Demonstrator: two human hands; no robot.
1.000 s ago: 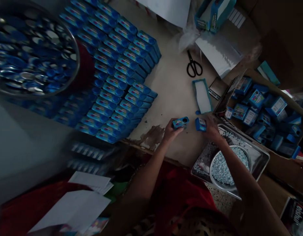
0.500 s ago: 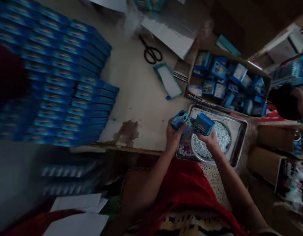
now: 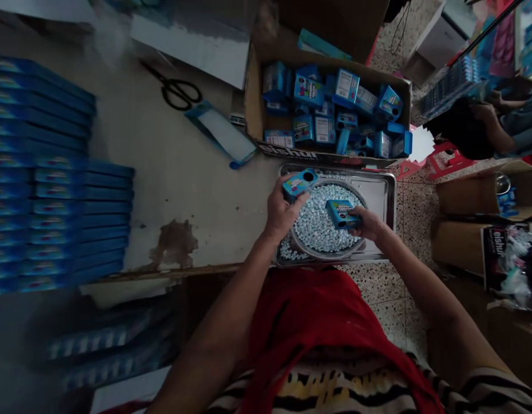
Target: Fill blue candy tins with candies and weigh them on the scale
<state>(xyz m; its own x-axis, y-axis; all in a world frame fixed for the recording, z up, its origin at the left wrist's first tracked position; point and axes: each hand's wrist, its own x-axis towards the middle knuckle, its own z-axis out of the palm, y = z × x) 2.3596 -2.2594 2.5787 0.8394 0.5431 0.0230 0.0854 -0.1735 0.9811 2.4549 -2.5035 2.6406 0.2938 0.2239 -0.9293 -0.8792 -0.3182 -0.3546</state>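
Note:
My left hand (image 3: 283, 211) grips a small blue printed box (image 3: 301, 181) with a dark round hole in its face, above the left rim of a round bowl. In my right hand (image 3: 369, 223) is a second blue box (image 3: 341, 214), tilted over the bowl. Small pale blue and white pellets (image 3: 324, 233) fill the bowl (image 3: 364, 198). It stands in a rectangular metal tray (image 3: 389, 215), where loose pellets lie at the left corner and along the back.
Behind the tray, a cardboard carton (image 3: 291, 150) holds several blue boxes. Scissors (image 3: 179, 94) and a clear-windowed package (image 3: 222, 135) lie on the table (image 3: 218, 218). Stacked blue boxes (image 3: 76, 213) fill the left. Another person (image 3: 494, 123) is at the far right, near open cartons (image 3: 466, 192).
The view has turned right, so the table's contents appear farther left. My right hand's box has tipped from upright to a flatter tilt over the bowl. Both hands keep their boxes.

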